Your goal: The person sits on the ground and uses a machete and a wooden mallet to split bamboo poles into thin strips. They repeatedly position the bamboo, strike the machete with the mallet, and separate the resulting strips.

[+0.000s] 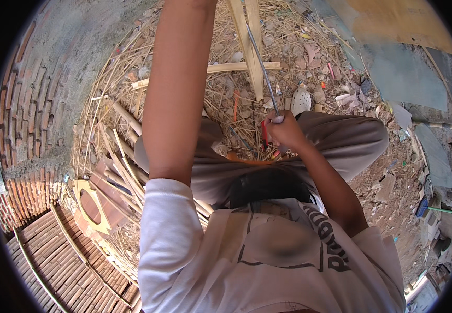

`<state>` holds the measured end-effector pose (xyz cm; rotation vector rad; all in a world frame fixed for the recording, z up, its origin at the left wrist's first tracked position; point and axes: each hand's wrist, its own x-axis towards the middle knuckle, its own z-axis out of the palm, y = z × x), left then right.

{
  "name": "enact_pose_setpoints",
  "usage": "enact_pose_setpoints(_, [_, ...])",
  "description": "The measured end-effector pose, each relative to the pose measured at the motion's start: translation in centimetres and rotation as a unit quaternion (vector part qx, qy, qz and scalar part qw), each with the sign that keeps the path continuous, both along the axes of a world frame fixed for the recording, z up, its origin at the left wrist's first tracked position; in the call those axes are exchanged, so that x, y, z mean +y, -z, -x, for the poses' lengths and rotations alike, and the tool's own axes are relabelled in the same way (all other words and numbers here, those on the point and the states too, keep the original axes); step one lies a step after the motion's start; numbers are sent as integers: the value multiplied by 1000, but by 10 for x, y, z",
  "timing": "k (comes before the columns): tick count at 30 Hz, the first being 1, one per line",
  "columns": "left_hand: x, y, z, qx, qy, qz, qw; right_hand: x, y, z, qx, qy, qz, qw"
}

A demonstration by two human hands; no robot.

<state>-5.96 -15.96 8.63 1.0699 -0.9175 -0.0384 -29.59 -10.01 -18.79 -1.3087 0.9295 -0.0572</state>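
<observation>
My right hand (284,130) is closed around the grip of a long-bladed knife (264,69), in front of my lap. Its narrow grey blade points up and away, slanting a little left. Alongside the blade, a pale split bamboo piece (253,62) runs from the top edge down to the ground; its upper end is cut off by the frame. My left forearm (176,94) stretches straight ahead past the top edge, so the left hand is out of sight. Behind the bamboo piece, another pale strip (226,67) lies crosswise on the ground.
Bamboo shavings and scraps (283,31) litter the ground. Bamboo sticks (124,172) lie left of my folded legs, near a yellow board with a round hole (91,207). A brick wall (27,104) stands at left, a slatted bamboo surface (69,261) at lower left, grey sheets (408,73) at right.
</observation>
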Motion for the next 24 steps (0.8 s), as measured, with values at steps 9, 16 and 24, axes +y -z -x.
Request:
enact_pose_setpoints(9, [26,-1,1,-15,74,-34,997,19,-20,25,-293,-115,-507,803])
enact_pose_setpoints(16, [35,-7,-2,38,110,-76,990,26,-35,6,-167,-5,-262,950])
enact_pose_setpoints(24, [25,6,-12,-24,60,-18,998,-3,-32,10,66,27,350,934])
